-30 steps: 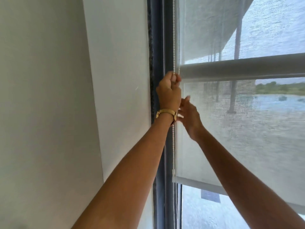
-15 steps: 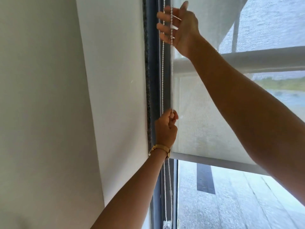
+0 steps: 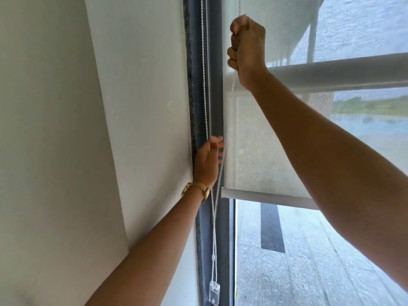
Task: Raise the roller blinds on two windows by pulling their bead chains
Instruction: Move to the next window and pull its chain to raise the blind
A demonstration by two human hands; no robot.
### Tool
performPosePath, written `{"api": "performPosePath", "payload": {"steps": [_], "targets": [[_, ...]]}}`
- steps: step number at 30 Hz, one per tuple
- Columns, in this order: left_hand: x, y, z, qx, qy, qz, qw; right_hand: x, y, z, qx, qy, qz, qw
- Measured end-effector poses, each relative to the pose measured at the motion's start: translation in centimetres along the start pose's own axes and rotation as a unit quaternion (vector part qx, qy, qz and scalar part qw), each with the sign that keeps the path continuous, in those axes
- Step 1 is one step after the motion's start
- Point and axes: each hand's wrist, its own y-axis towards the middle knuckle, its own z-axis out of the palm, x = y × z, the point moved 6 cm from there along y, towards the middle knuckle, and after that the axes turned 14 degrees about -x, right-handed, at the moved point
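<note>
A white bead chain (image 3: 205, 85) hangs in two strands along the dark window frame (image 3: 217, 96). My right hand (image 3: 247, 47) is high up, clenched in a fist on the chain strand beside the blind's edge. Lower down, my left hand (image 3: 208, 162), with a gold watch (image 3: 197, 188) on its wrist, sits by the chain with its fingers loosened and blurred. The translucent roller blind (image 3: 265, 140) covers the upper window. Its bottom bar (image 3: 265, 196) hangs about two thirds of the way down the frame, with bare glass below.
A white wall (image 3: 132, 107) runs along the left of the window frame. A clear plastic chain holder (image 3: 214, 292) is fixed low on the frame. A horizontal window bar (image 3: 342, 71) shows through the blind fabric. Paved ground lies outside below.
My right hand has closed into a fist on the chain up high. My left hand's grip has loosened lower down. The blind's bottom bar has risen, showing more bare glass.
</note>
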Motion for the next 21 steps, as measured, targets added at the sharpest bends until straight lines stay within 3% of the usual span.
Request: {"api": "performPosePath", "payload": {"steps": [10,16,21], "targets": [[-9.4,6.5,1.2,-0.049,-0.111,0.029,0.992,-8.0,-7.1,-2.4,0.018,-0.008,0.09,0.996],[-14.9,8.9,2.1,-0.046,-0.128,0.091,0.986,-11.2,-10.3,-4.1,0.024,-0.009,0.127,0.992],[-17.1,11.5,3.0,-0.059,-0.141,0.079,0.985,-13.3,-13.3,-5.5,0.031,-0.018,0.14,0.989]]}}
